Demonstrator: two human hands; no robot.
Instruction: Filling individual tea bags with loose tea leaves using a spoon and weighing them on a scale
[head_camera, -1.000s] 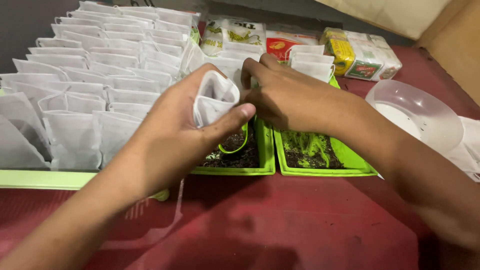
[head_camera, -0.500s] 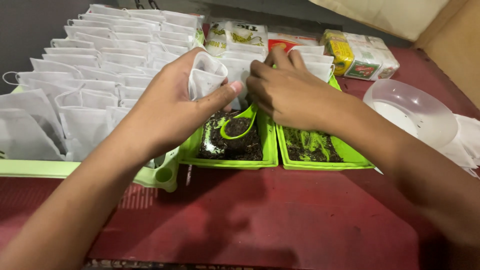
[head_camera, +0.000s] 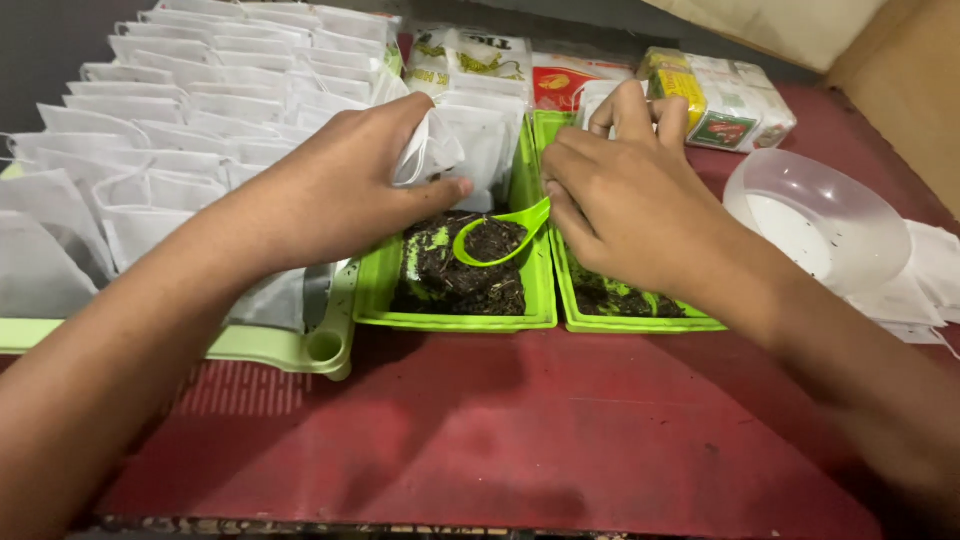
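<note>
One small white filter bag (head_camera: 425, 150) sits pinched in the left hand (head_camera: 340, 190), just above centre frame, over a green tray (head_camera: 380, 285) of dark tea leaves. The right hand (head_camera: 625, 205) grips a green scoop (head_camera: 495, 235) loaded with leaves. Rows of white bags (head_camera: 180, 110) fill the upper left; a clear bowl (head_camera: 820, 215) lies at right.

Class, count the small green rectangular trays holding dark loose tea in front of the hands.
2. One green tray sits below the left hand; the other tray lies partly hidden under the right hand.
</note>
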